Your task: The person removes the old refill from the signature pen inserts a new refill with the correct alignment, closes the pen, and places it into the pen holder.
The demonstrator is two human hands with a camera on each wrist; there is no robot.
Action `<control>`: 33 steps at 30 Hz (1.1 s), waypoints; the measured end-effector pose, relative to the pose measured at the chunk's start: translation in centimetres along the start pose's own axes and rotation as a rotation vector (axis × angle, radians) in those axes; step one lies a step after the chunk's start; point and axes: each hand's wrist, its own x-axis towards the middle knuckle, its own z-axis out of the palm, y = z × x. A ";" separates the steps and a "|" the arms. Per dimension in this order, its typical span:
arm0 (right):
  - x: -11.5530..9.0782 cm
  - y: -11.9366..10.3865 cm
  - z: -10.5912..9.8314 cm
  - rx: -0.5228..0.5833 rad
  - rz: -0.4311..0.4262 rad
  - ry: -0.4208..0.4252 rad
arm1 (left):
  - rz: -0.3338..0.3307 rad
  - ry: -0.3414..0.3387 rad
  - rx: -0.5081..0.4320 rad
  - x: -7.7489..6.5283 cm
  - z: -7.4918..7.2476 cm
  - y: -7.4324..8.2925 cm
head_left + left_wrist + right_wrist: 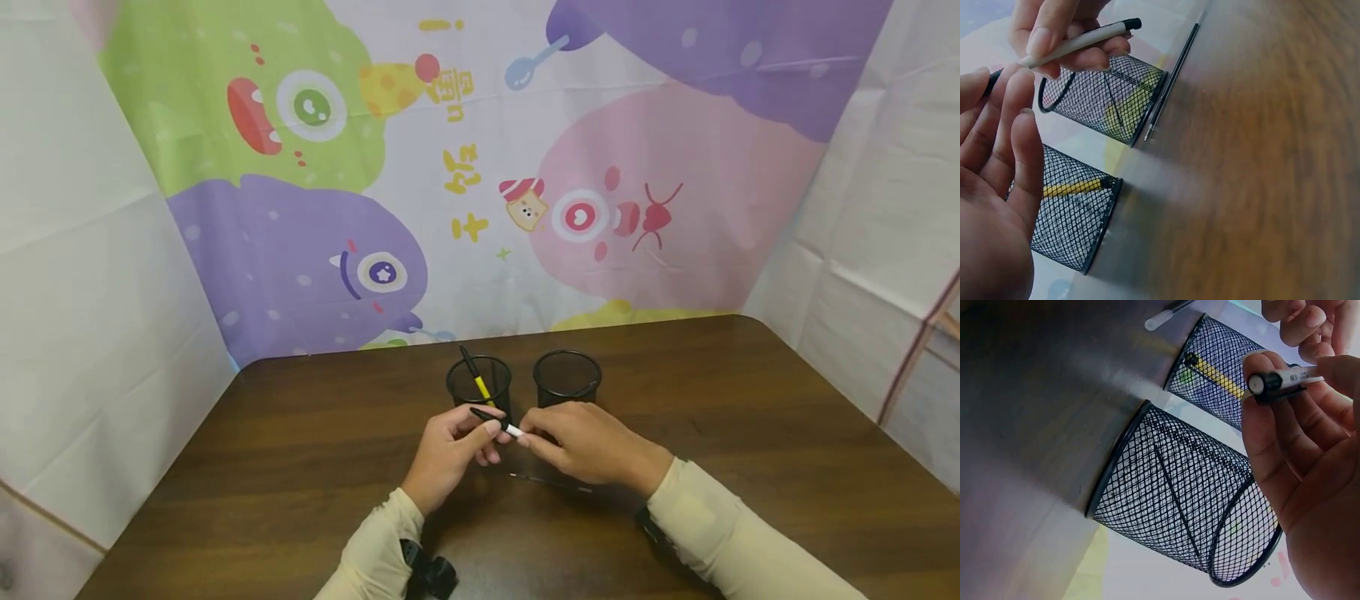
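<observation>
Between its thumb and fingers my left hand [446, 457] pinches a dark pen part [487, 417], mostly covered by the fingers in the left wrist view. My right hand [596, 442] grips a white pen barrel [1085, 42] with a black end and clip, its narrow end right at the left fingertips. A thin pen refill [1174, 81] with a metal tip lies on the table below the hands. Just beyond them stand two black mesh pen holders; the left holder [1079, 228] has a yellow and black pen [481, 385] in it, the right holder [1166, 487] a thin dark stick [1177, 500].
The brown wooden table [300, 467] reaches to a cloth backdrop [480, 283] printed with cartoon monsters. White cloth walls [90, 250] close in both sides. Each wrist wears a small black camera, the left camera [429, 571] showing plainly below the sleeve.
</observation>
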 end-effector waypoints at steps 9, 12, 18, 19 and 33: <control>-0.2 -0.1 0.2 0.009 -0.011 0.003 | 0.004 0.028 0.060 0.0 0.2 -0.3; -0.2 -0.1 0.3 0.013 -0.024 0.005 | -0.006 0.050 0.071 0.0 0.2 -0.3; 0.0 0.0 0.3 0.018 -0.032 0.006 | -0.005 0.076 0.081 0.1 0.2 0.1; 0.0 0.0 0.2 0.022 -0.030 0.005 | -0.003 0.080 0.082 0.1 0.2 0.1; -0.1 0.2 0.3 0.026 -0.029 -0.018 | 0.013 0.099 0.100 0.2 0.0 0.3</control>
